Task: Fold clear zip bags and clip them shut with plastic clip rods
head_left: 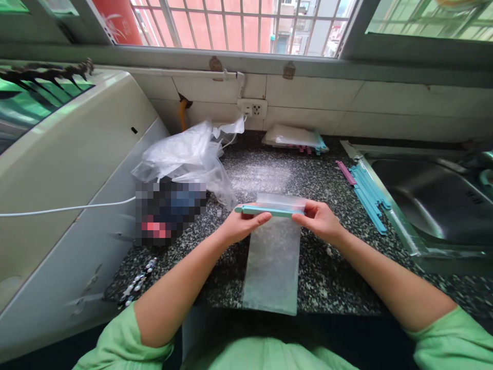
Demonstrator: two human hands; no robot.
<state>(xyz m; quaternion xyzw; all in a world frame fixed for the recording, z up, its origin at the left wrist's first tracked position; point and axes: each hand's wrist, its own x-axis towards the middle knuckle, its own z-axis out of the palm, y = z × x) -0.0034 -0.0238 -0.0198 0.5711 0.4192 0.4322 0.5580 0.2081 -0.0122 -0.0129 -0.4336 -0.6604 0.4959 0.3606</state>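
A light-blue bag sealing clip (272,211) lies across the upper part of a clear plastic bag (271,267), held level in front of me. My left hand (246,222) grips the clip's left end, thumb along its near side. At the other end, my right hand (318,218) pinches the clip and the bag's edge between thumb and fingers. The bag's top strip sticks up beyond the clip, and its body hangs down over the counter's front edge. Whether the clip is fully closed, I cannot tell.
Several blue sealing clips (367,195) and a pink clip (345,172) lie by the sink (435,195). Clipped bags (295,136) rest against the wall. Crumpled plastic (188,154) and a blurred-out object (169,210) with a white cable (69,210) are at left.
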